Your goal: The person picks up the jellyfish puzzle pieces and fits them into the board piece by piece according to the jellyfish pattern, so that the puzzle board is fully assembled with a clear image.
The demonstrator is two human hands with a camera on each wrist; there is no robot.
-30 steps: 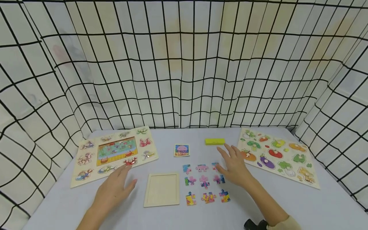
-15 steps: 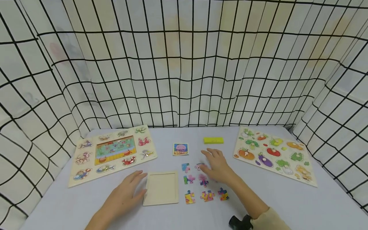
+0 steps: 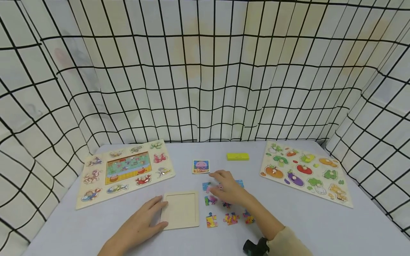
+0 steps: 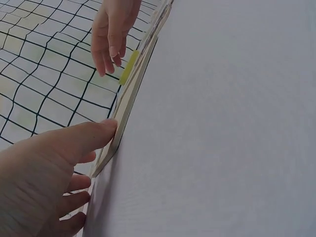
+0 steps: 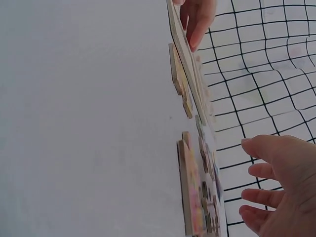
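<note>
An empty square wooden puzzle tray (image 3: 180, 211) lies flat on the white table. My left hand (image 3: 142, 220) is at its left side, thumb and fingertips right at the rim; in the left wrist view the thumb (image 4: 89, 136) meets the tray's edge. Right of the tray, several jigsaw pieces (image 3: 211, 220) in pink, blue and yellow lie in rows. Above the upper rows hovers my right hand (image 3: 229, 188), fingers extended and holding nothing, hiding some pieces. The right wrist view shows that hand (image 5: 276, 182) raised over the pieces (image 5: 190, 187).
Behind the pieces lie a small pink octopus picture card (image 3: 201, 166) and a yellow block (image 3: 237, 156). A sea-animal puzzle board (image 3: 163, 156) sits at the left, a vegetable puzzle board (image 3: 307, 181) at the right. Black netting (image 3: 200, 89) surrounds the table's back and sides.
My right hand has moved left, from the right-hand pieces to over the upper left ones. My left hand has come right and forward from near the sea-animal board to the tray's edge.
</note>
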